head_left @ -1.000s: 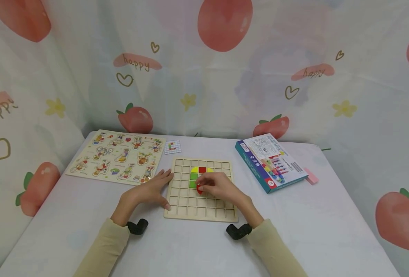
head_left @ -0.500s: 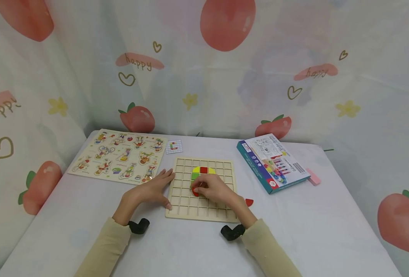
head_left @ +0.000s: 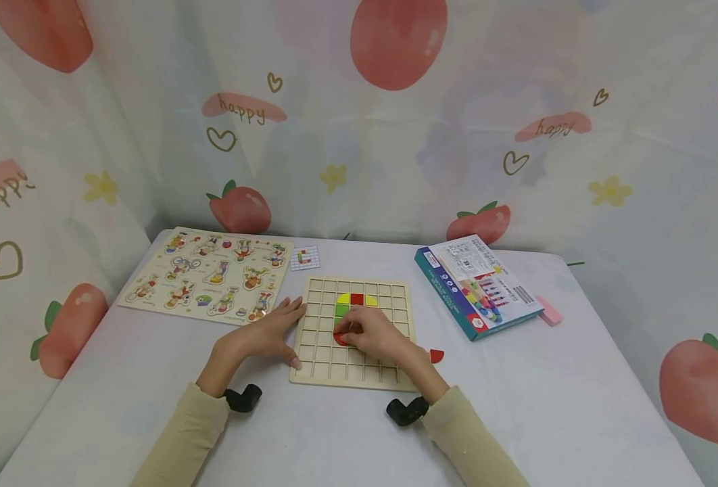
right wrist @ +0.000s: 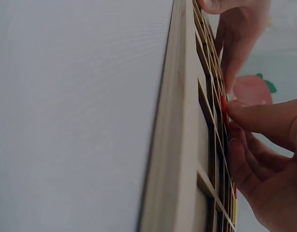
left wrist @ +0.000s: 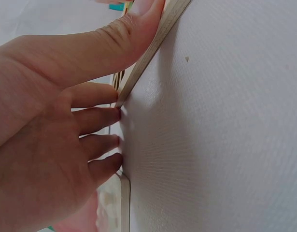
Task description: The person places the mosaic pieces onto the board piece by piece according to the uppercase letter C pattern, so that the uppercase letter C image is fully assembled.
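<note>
A wooden grid board [head_left: 322, 370] lies in the middle of the table, with green tiles [head_left: 341, 310], a red square tile [head_left: 356, 299] and yellow rounded tiles [head_left: 370, 300] in its cells. In the head view my right hand [head_left: 376, 334] pinches a red rounded tile [head_left: 340, 338] at a cell below the green ones; the right wrist view shows this red tile [right wrist: 224, 108] at the thumb tip, touching the grid. My left hand [head_left: 263, 334] rests along the board's left side, fingers spread, thumb [left wrist: 143, 29] against its edge. The right fingers partly cover the tiles.
A puzzle board with cartoon figures [head_left: 213, 274] lies at back left, beside a small pattern card [head_left: 305, 258]. A teal box [head_left: 477, 287] sits at right, a pink block [head_left: 549, 311] at its corner. Another red tile [head_left: 436, 356] lies near my right wrist.
My right hand has shifted slightly left with the red tile and lowered it to the cell under the green ones. The loose red tile has come into view beside the right wrist. My left hand stays put.
</note>
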Tool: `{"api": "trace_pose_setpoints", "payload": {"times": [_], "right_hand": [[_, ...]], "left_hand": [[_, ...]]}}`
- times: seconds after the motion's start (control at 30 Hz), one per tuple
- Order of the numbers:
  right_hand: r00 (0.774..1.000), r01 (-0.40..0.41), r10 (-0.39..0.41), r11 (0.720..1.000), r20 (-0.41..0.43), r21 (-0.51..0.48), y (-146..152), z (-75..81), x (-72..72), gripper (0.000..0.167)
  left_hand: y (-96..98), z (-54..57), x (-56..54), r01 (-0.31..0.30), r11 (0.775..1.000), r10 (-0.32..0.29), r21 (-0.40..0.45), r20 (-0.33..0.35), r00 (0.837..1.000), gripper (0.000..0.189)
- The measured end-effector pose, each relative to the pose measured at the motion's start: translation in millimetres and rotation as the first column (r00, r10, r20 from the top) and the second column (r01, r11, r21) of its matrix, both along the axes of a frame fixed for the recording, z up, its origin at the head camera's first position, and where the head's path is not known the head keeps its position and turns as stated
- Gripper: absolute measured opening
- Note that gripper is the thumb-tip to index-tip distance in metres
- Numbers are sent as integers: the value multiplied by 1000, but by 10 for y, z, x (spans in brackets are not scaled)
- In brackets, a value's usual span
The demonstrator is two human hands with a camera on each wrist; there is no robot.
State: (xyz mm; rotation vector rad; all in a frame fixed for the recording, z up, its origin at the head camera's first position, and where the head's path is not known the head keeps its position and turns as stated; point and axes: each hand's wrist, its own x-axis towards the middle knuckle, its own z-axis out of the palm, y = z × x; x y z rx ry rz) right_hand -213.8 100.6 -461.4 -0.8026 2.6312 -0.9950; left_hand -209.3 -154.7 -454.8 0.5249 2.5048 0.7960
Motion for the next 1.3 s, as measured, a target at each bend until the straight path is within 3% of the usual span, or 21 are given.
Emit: {"api": "trace_pose_setpoints", "payload": {"times": [0.33, 0.6, 0.9, 1.3], "right_hand": [[999, -39, 39, 999, -14, -2, -15, 9, 4, 22], [1000, 3, -3, 999, 9, -49, 56, 43, 43, 22], [998, 55, -54, 996, 21, -75, 342, 51, 112, 21], [991, 126, -128, 990, -31, -64, 787, 33, 254, 18]], "left_hand": [[-31, 4, 5, -12, 1000, 12, -14, 1, 1000, 112], [-46, 9, 2, -9, 1000, 9, -11, -6, 1000, 112], [-37, -12, 3, -11, 1000, 11, -7, -3, 1000, 112], [-4, -22, 22, -16, 1000, 16, -2, -6, 1000, 111]]}}
